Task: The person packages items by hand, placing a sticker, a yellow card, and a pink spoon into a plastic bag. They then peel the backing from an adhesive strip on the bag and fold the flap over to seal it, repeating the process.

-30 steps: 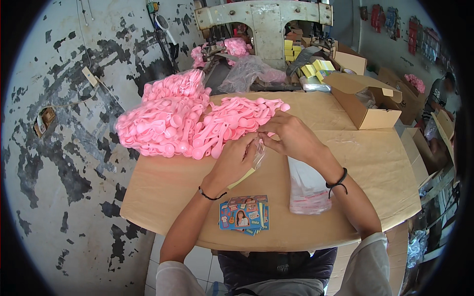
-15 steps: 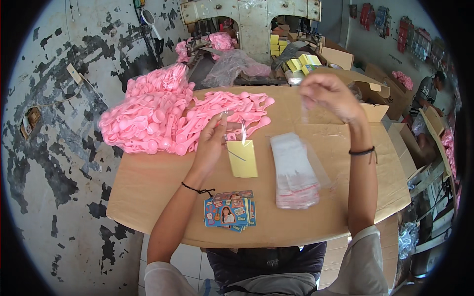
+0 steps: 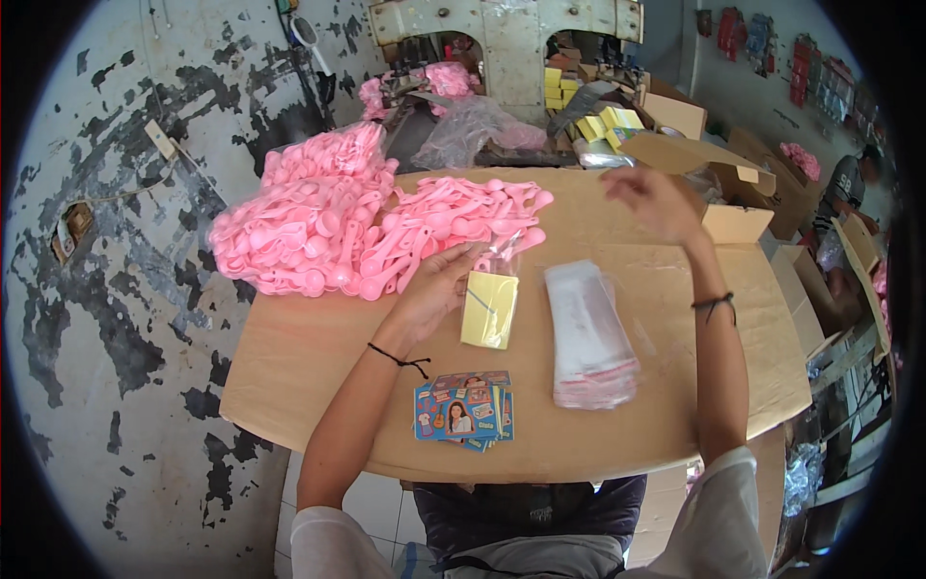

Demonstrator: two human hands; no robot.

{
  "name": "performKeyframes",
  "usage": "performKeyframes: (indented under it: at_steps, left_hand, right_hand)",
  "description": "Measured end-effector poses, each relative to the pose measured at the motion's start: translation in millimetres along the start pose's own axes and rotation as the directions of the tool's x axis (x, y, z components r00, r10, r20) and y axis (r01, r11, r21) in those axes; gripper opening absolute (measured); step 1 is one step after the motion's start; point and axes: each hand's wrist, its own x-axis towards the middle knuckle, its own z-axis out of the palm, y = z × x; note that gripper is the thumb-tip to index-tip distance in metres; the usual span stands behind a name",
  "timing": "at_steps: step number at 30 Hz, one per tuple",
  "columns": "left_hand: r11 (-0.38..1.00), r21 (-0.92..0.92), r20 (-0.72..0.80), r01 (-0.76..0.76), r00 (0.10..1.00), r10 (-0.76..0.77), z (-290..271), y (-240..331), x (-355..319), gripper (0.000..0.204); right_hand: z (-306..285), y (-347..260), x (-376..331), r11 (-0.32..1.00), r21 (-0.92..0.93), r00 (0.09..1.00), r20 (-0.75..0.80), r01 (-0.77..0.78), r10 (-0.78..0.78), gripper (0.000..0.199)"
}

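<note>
My left hand [image 3: 432, 294] pinches the upper edge of a clear plastic bag [image 3: 502, 253] with a pale yellow card [image 3: 490, 307] inside it, held over the table. A thin dark line crosses the card. My right hand [image 3: 656, 205] is raised above the table's far right part, slightly blurred, its fingers apart and nothing visible in them. Between my forearms lies a stack of clear bags [image 3: 584, 323] with reddish lower edges. A small pile of blue printed cards [image 3: 453, 417] rests near the table's front edge. Loose pink plastic spoons [image 3: 463, 207] lie beyond my left hand.
Large clear bags full of pink spoons [image 3: 299, 227] stand at the table's left. The brown-covered table [image 3: 333, 362] has a curved edge. Behind it are a metal machine frame [image 3: 511, 58], yellow boxes [image 3: 612, 121] and open cartons [image 3: 738, 222]. Another person [image 3: 844, 193] sits far right.
My right hand has opened, and the thin clear strip that hung from its fingers no longer shows there. My left hand has lowered slightly with the bagged card. The whole view has shifted a little.
</note>
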Motion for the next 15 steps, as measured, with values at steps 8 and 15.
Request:
performKeyframes:
  at_steps: [8,15]
  left_hand:
    - [0.994,0.0,-0.014,-0.109,0.994,0.109,17,1,-9,0.036]
    - [0.975,0.186,0.038,-0.117,0.993,0.112,12,1,-10,0.036]
  right_hand:
    - [125,-53,-57,0.941,0.334,0.976,0.215,-0.048,-0.027,0.027]
    - [123,-44,-60,0.802,0.584,0.98,0.199,-0.129,0.013,0.03]
